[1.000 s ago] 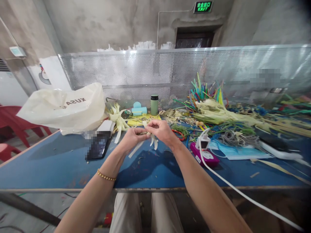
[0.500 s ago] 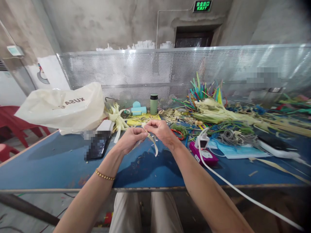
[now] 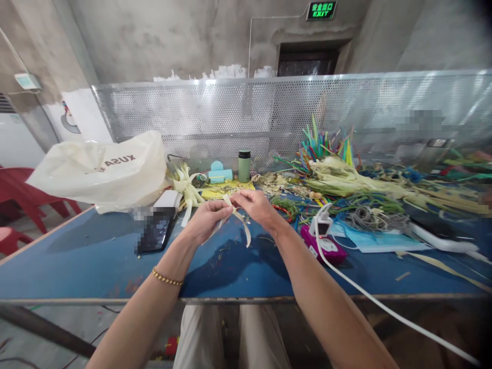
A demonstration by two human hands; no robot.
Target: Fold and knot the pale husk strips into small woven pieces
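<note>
Pale leaf strip (image 3: 246,230), pinched at its top by left hand (image 3: 205,219) and right hand (image 3: 258,207), looks light, limp and tearable, best held near the fold.

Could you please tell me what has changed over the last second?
The left hand and right hand stayed close together above the blue table, still pinching the pale leaf strips. The tail under the right hand now hangs longer and curved. Nothing was let go. The phone, bag and white cable did not move.
</note>
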